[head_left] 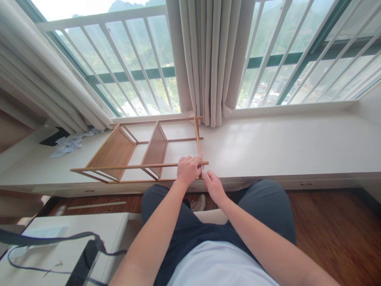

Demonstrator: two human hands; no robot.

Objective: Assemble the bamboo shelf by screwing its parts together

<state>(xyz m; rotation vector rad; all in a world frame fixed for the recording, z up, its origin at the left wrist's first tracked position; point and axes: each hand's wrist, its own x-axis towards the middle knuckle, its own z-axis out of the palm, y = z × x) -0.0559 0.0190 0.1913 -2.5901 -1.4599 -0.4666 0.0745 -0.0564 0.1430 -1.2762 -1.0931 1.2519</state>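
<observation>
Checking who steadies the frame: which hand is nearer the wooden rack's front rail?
Left. The left hand grips the wooden rack at its front rail's right end; the right hand sits just below, holding a small tool.

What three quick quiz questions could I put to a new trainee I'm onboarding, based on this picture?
1. True or false: the wooden rack lies on its side on the window ledge.
2. Which hand grips the rack's corner post from above?
3. What lies at the ledge's far left: A) crumpled papers, B) a cup?

Key: 1 true. 2 the left hand; the right hand pinches a small tool below it. 3 A, crumpled papers.
</observation>
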